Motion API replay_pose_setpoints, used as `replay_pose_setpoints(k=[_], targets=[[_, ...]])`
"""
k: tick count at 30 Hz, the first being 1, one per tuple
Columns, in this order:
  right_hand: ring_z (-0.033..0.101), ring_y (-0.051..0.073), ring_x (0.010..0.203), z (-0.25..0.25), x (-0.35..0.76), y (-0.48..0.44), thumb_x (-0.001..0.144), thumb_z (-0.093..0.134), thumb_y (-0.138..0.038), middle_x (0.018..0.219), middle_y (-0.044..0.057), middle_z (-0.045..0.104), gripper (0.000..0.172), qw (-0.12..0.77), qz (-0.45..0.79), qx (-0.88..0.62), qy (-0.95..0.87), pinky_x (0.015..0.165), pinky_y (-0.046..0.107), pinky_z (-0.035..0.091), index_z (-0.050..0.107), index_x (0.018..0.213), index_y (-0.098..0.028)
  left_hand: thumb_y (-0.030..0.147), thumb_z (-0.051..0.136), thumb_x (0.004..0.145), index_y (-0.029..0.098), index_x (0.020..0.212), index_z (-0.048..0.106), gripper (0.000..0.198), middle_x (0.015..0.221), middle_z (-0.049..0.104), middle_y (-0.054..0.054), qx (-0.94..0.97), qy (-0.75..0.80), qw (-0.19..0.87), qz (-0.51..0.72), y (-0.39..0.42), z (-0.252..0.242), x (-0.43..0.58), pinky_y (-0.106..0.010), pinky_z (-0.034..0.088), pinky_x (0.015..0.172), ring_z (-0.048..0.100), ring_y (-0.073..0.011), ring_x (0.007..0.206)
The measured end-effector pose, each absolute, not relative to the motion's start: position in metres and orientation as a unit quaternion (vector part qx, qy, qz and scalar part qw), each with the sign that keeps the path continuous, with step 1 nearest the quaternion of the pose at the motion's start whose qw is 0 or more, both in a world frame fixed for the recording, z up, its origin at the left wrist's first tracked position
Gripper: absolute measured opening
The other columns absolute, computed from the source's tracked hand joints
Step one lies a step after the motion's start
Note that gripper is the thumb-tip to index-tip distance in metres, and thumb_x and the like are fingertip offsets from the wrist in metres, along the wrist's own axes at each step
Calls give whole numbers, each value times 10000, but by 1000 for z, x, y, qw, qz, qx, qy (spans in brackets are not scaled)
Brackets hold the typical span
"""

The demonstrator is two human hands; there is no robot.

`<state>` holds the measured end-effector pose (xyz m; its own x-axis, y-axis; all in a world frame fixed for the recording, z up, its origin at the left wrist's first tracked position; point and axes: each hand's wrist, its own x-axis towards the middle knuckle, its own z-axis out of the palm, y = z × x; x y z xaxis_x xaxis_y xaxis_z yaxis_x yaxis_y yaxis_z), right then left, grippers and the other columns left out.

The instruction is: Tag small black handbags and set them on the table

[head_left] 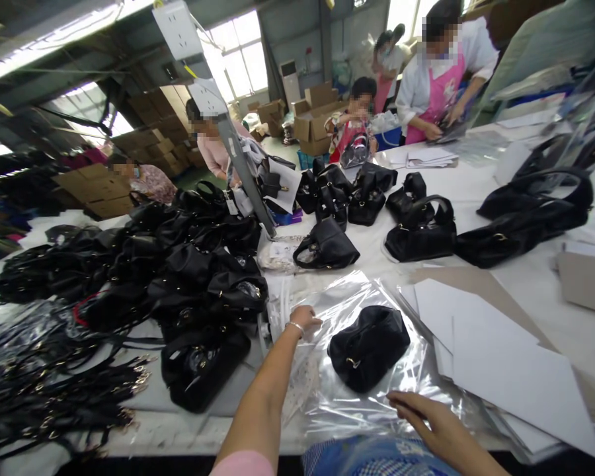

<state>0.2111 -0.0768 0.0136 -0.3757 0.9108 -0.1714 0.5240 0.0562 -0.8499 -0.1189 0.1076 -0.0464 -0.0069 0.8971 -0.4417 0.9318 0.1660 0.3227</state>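
Observation:
A black handbag (pixel 368 345) lies inside a clear plastic bag (pixel 357 297) on the white table in front of me. My left hand (pixel 305 318) rests on the far left part of the plastic bag with its fingers curled down on it. My right hand (pixel 424 413) lies at the near edge of the plastic, fingers stretched flat and pointing left, holding nothing. A silver bracelet sits on my left wrist.
A big heap of black handbags (pixel 188 284) fills the left of the table, with loose black straps (pixel 54 390) near me. White card sheets (pixel 496 357) are stacked to the right. More bags (pixel 421 231) stand further back. Several people work at the far side.

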Motion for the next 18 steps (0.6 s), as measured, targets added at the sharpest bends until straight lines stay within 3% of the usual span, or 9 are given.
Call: replay_pose_setpoints(k=[3, 5, 10, 15, 18], targets=[[686, 264, 959, 16, 210, -75, 871, 513, -460, 1049, 49, 729, 320, 206, 453, -518, -696, 841, 369, 557, 730, 1040, -297, 424, 823, 566, 224, 962, 668, 470, 917, 712, -20, 669, 679, 301, -39, 98, -52, -105, -259, 457, 737, 648, -209, 885], [686, 254, 957, 18, 208, -74, 878, 506, -454, 1047, 46, 730, 322, 207, 458, -515, -695, 841, 361, 555, 725, 1047, -291, 354, 827, 563, 224, 921, 662, 415, 897, 711, -17, 677, 670, 302, -35, 88, -54, -95, -267, 455, 756, 647, -219, 897], [679, 246, 961, 27, 207, -66, 893, 484, -442, 1051, 48, 726, 326, 218, 436, -540, -686, 850, 369, 546, 715, 1053, -276, 224, 663, 744, 185, 865, 632, 131, 914, 714, -72, 650, 709, 274, 13, 79, -43, -92, -289, 458, 786, 650, -238, 937], [677, 248, 946, 42, 214, -48, 888, 484, -460, 1087, 58, 712, 348, 265, 412, -597, -636, 843, 383, 538, 700, 1075, -260, 288, 329, 961, 187, 1211, 458, 299, 1167, 653, -113, 602, 759, 206, 140, 99, 15, -116, -274, 462, 876, 615, -189, 1086], [689, 220, 842, 54, 214, -35, 899, 462, -467, 1015, 53, 726, 368, 274, 454, -597, -602, 783, 354, 545, 687, 1091, -247, 367, 363, 958, 216, 1189, 451, 290, 1212, 625, -98, 577, 708, 234, 333, 102, 63, -110, -289, 461, 941, 602, -183, 1119]])
